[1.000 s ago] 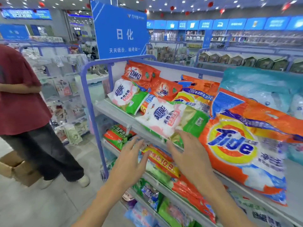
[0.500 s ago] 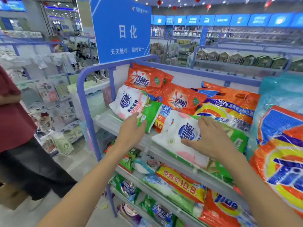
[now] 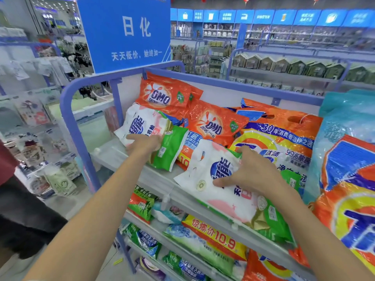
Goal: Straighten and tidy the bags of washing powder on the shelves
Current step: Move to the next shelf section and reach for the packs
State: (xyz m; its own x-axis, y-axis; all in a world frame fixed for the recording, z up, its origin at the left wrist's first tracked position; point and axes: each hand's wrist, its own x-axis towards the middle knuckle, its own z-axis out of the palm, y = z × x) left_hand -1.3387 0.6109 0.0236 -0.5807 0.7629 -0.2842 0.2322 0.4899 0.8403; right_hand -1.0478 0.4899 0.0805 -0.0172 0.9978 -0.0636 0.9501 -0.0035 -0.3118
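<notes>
Two hands reach in from the bottom of the frame to the top shelf (image 3: 113,154) of a blue-framed rack. The right hand (image 3: 251,175), centre right, is spread over a white-and-green bag (image 3: 203,175) that lies flat and askew, its lower end hanging over the shelf edge; the fingers (image 3: 244,152) hook over the bag's far edge while the thumb presses its front, gripping it. Below it, on the next shelf, lies a yellow price-marked bag (image 3: 215,234). The left hand (image 3: 144,144), at centre, rests on the lower edge of a second white-and-green bag (image 3: 140,122) that leans back; its forefinger is stretched out, but I cannot tell whether the other fingers curl round it. A large Tide bag (image 3: 345,209) fills the right edge. Behind stand two orange OMO bags (image 3: 162,96) and an orange-and-yellow bag (image 3: 284,142). A blue sign (image 3: 125,31) rises at upper left.
</notes>
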